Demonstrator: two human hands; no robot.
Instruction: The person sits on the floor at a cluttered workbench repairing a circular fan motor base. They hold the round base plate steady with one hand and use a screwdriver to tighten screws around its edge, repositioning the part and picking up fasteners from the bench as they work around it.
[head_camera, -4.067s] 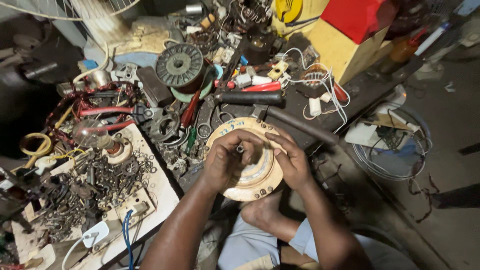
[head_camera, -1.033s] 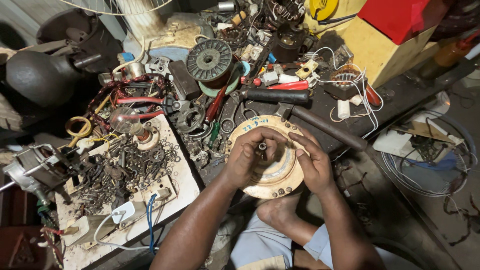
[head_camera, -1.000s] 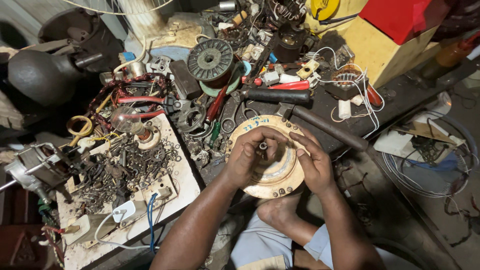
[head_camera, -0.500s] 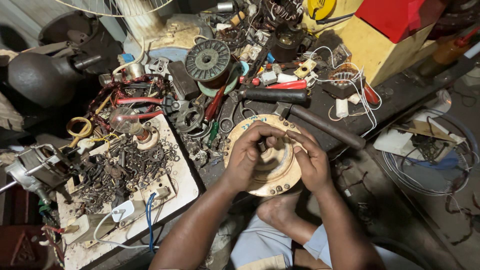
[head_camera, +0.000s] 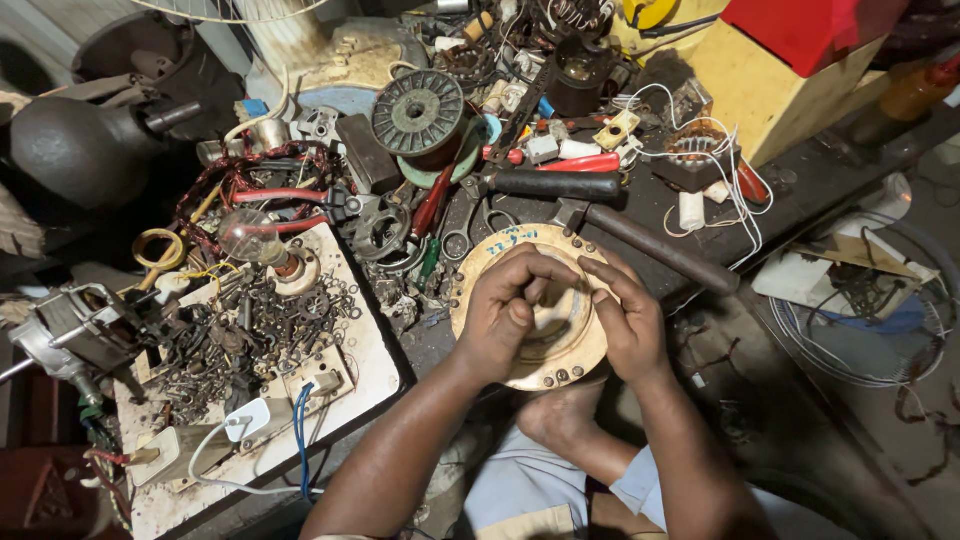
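- Since half a second ago the left hand (head_camera: 508, 318) has curled further over the middle of the round tan disc (head_camera: 560, 362), its fingers now bunched and pinching at the centre; whatever small part they pinch is hidden.
- That disc, ringed with small bolts along its rim, lies on the dark bench (head_camera: 790, 180) in front of the person, just above a bare foot (head_camera: 560, 415).
- The right hand (head_camera: 628, 322) rests on the disc's right side, fingers narrow and pressed flat to steady it.
- Just beyond the disc lies a hammer (head_camera: 640, 235) with a dark handle, and past it a black-gripped tool (head_camera: 555, 184) lies across the clutter.
- Farther back stands a green wire spool (head_camera: 418, 112) among red-handled tools and white wires.
- Left of the disc sits a white board (head_camera: 365, 345) heaped with small dark metal parts, a clear light bulb (head_camera: 250, 238) at its upper edge.
- At far left rest a small electric motor (head_camera: 75, 330) and a dark round motor housing (head_camera: 70, 150).
- A yellow box (head_camera: 760, 90) stands at the back right.
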